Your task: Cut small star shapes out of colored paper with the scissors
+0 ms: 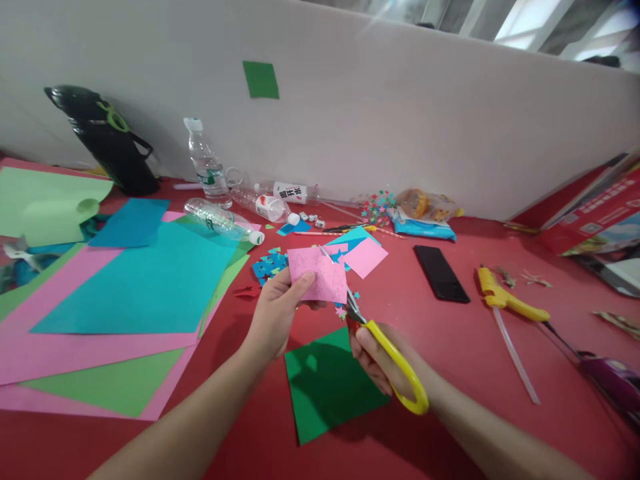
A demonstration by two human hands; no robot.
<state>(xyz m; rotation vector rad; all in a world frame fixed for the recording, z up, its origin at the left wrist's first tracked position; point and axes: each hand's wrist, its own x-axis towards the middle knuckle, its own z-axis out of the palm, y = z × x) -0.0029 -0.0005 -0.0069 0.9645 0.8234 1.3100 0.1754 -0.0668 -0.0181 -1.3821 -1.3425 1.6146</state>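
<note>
My left hand (276, 315) pinches a small pink paper square (317, 275) by its lower left edge, thumb on top, holding it above the red table (440, 347). My right hand (383, 357) grips yellow-handled scissors (395, 363), fingers through the loops. The blades point up and left and meet the pink paper's lower right corner. A dark green paper square (327, 383) lies flat on the table just below both hands. Small star-shaped cut-outs (270, 263) lie scattered behind the pink paper.
Large teal, pink and green sheets (135, 287) cover the left side. Plastic bottles (220, 220) lie and stand near the white wall. A black phone (441, 273), a yellow glue gun (505, 300), a snack packet (425, 213) and boxes (595, 213) sit to the right.
</note>
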